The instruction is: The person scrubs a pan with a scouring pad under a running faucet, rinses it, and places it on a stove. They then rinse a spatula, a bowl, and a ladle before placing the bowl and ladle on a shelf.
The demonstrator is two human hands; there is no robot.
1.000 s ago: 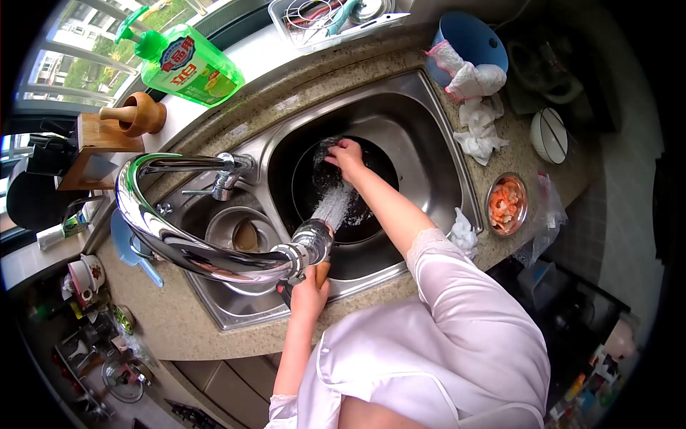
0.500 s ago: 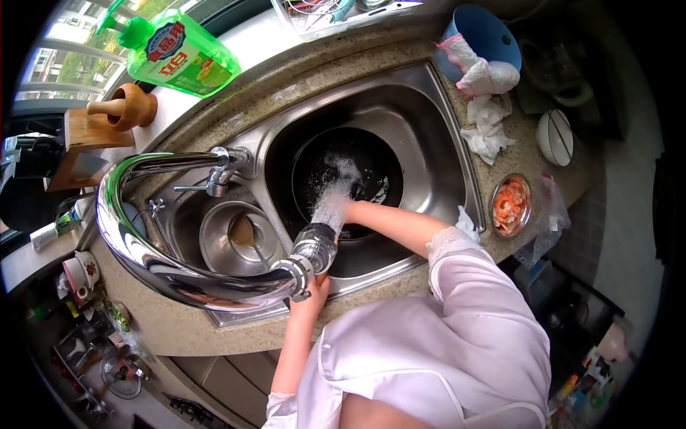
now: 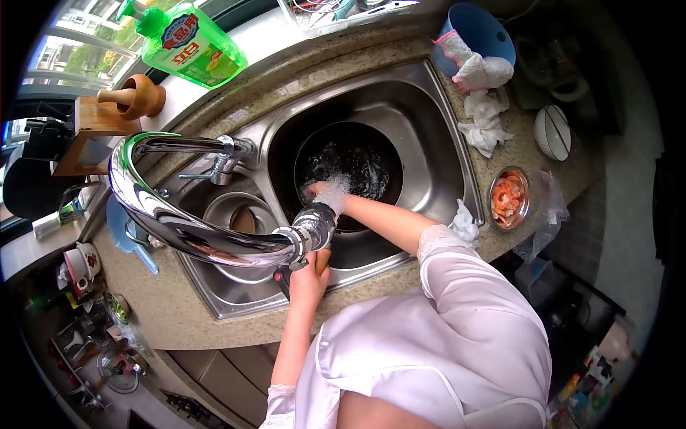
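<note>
A black pan [image 3: 382, 154] sits in the large sink basin with water and suds in it. The chrome faucet [image 3: 314, 223] pours a foamy stream over the pan's near left side. At the sink's front edge, my left hand [image 3: 309, 280] is closed around the pan's handle [image 3: 284, 281], which is partly hidden under the faucet head. My right hand [image 3: 316, 190] reaches into the pan beside the stream. Splashing water and the faucet cover much of it, so its fingers and anything in them cannot be made out.
A metal bowl [image 3: 214, 212] with brownish liquid stands in the small basin. On the right counter are a glass bowl of shrimp [image 3: 509, 199], a white bowl [image 3: 552, 133], crumpled tissues [image 3: 486, 125] and a blue container [image 3: 480, 36]. A green soap bottle [image 3: 196, 48] stands on the sill.
My right hand has moved left past the stream, and its fingers now show on the far side. The view has shifted slightly, exposing a blue-handled item at left. My left hand keeps its grip.
</note>
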